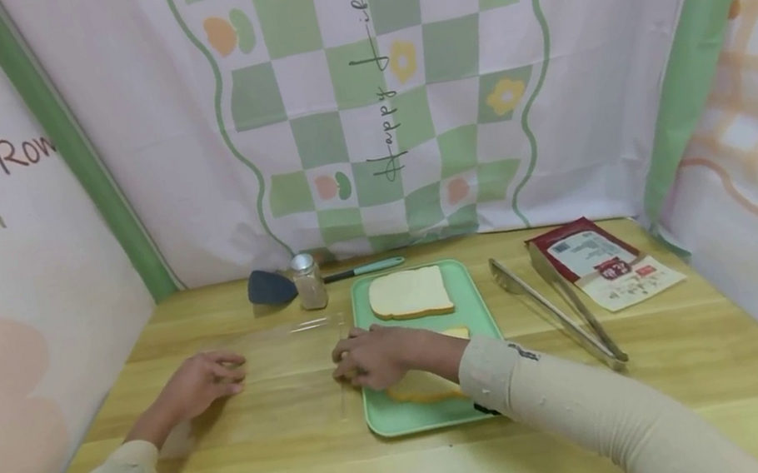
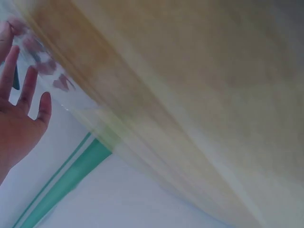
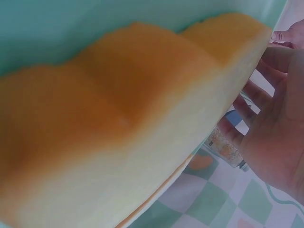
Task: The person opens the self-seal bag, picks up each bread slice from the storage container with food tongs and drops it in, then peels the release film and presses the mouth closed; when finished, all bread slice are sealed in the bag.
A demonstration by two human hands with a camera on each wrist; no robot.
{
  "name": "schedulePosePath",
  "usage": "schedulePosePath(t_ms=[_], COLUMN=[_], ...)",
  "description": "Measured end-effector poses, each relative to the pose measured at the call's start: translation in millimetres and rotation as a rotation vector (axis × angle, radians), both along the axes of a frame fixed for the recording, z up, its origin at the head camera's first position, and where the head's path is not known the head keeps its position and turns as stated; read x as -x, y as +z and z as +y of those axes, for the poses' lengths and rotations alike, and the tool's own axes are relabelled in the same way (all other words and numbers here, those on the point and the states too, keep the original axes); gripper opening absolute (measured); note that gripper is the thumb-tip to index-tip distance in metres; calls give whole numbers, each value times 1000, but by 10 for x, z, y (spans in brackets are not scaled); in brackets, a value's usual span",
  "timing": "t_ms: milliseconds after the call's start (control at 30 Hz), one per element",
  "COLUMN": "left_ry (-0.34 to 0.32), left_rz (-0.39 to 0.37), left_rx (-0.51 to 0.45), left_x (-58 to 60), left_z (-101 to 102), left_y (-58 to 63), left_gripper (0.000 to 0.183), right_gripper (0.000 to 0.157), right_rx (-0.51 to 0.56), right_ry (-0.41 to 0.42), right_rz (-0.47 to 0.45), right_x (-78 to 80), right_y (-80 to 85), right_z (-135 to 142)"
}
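Observation:
A clear, glossy sheet or board (image 1: 291,387) lies on the wooden table between the two hands. My left hand (image 1: 203,383) is at its left edge; in the left wrist view the fingers (image 2: 28,90) are spread and mirrored in the clear surface. At the opposite edge, my right hand (image 1: 377,355) has relaxed, slightly bent fingers, its forearm reaching over a green tray (image 1: 400,423). Two bread slices lie in that tray: the far slice (image 1: 407,292) shows fully, while the near slice (image 1: 417,389) is partly hidden under the right hand and wrist.
Behind the clear sheet stand a seasoning jar (image 1: 311,286) and a spatula (image 1: 271,287) with a pale blue handle. Right of the tray lie metal tongs (image 1: 551,307), overlapping a red and cream food packet (image 1: 605,264). Printed curtains (image 1: 385,100) hang at the table's back and sides.

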State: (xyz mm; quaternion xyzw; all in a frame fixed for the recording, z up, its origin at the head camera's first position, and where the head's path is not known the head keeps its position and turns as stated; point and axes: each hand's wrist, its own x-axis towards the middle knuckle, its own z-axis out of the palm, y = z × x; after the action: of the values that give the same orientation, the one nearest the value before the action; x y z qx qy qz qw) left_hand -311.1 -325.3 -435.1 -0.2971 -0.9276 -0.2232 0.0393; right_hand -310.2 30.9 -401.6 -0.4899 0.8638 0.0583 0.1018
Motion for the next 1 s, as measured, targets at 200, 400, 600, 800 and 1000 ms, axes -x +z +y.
schedulePosePath(t_ms=[200,400,600,800,1000], left_ry=[32,18,66,104,114], left_rz=[28,117,96,101,101], left_rx=[7,-75,-140,-184,-258], left_x=[-27,-49,-58,-78,-99], left_z=[-8,-40,-72,-65,-43], left_y=[-3,9,42,73,118], left_gripper=[13,7,10,13,12], right_gripper=[38,38,38,38,38], right_rx=[-1,-6,-6,1,3], right_ry=[-1,5,5,1,-11], right_rz=[-2,12,-1,-5,-16], right_x=[-1,-9,-10,-1,14], right_y=[-3,3,18,4,-15], right_z=[-6,-15,-7,-7,-22])
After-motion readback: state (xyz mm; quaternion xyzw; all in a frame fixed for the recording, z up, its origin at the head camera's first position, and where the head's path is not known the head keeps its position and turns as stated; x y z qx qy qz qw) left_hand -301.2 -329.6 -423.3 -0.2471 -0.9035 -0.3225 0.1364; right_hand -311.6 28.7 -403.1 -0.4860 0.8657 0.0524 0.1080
